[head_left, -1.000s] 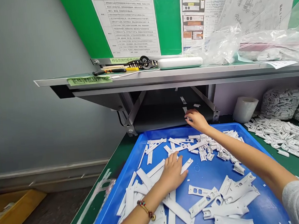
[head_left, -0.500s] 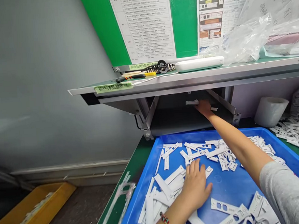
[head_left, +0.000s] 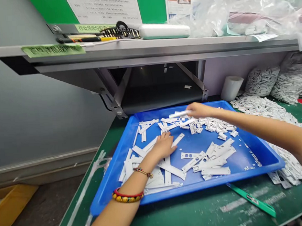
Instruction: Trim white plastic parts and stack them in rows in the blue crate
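One blue plastic tray [head_left: 210, 182] on the green desk [head_left: 199, 209] holds dozens of loose white plastic strips [head_left: 213, 160]. The right hand [head_left: 199, 110] pinches one strip [head_left: 178, 114] between its fingertips, just above the tray; the left hand [head_left: 163, 146] lies open and flat on the strips, two bracelets [head_left: 128, 196] on its wrist.

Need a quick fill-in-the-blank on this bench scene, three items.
The right hand pinches a white plastic strip above a shallow ____ plastic tray.
The left hand rests on loose white strips inside the tray, a red-and-yellow beaded ____ on its wrist.
A grey ____ shows at the end of the right arm.

Missing words: blue; bracelet; sleeve.
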{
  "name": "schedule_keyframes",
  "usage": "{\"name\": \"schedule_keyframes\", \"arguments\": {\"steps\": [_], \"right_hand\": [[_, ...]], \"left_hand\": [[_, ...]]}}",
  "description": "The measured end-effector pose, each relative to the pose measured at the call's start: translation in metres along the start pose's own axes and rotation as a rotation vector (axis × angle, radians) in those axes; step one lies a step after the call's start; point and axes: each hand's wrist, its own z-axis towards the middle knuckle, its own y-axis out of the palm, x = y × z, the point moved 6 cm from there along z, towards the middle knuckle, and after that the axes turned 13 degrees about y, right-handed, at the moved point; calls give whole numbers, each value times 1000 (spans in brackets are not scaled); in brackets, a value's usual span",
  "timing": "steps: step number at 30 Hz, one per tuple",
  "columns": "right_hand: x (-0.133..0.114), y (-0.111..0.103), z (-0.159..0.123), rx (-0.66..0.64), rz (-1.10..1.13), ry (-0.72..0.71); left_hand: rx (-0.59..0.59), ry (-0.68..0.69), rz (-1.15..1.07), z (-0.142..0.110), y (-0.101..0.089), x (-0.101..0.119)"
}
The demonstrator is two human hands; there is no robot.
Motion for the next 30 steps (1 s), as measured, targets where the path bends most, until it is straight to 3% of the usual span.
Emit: {"name": "schedule_keyframes", "arguments": {"steps": [3, 6, 11, 16, 22, 27, 30], "right_hand": [[23, 61, -65, -253, 48, -72], [44, 91, -98, -313, 53, -138], [72, 66, -106, -89, 25, -224], [80, 61, -103, -18, -40, -252], [61, 90, -95, -39, -94, -356], [64, 80, -100, -27, 26, -316], [68, 75, -104, -98, 116, -258]], "left_hand": [[2, 17, -15, -1, -4, 1], [6, 43, -41, -2, -8, 4], [56, 245, -194, 3, -8, 34], [-53, 422, -146, 15, 6, 70], [-34, 381, -312, 19, 15, 70], [-27, 305, -467, 5, 5, 67], [-67, 243, -615, -1, -2, 67]]}}
